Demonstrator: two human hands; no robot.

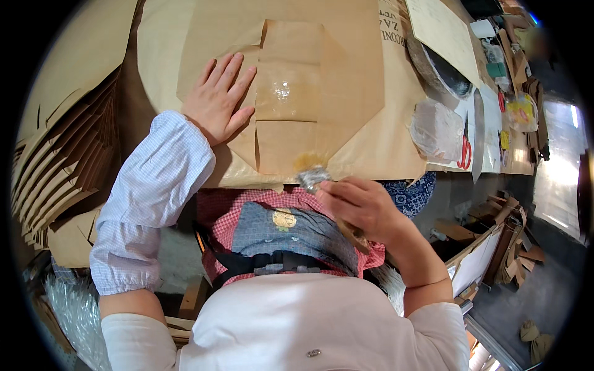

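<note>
My left hand (219, 102) lies flat with its fingers spread on a large sheet of brown paper (352, 80), beside the left edge of a folded paper strip. That strip of overlapping brown paper pieces (288, 46) runs down the middle of the sheet, with a shiny wet-looking patch near its centre. In my right hand (356, 207) is a paintbrush (314, 177), gripped by its handle. Its yellowish bristles touch the paper or hover just over it, near the strip's lower right corner; I cannot tell which.
Stacked folded brown paper bags (68, 148) fan out at the left. To the right are a black round container (447, 69) partly under a pale board, a clear plastic-wrapped bundle (435, 130) and red-handled scissors (465, 151). Cardboard pieces (510, 247) stand below the table's right side.
</note>
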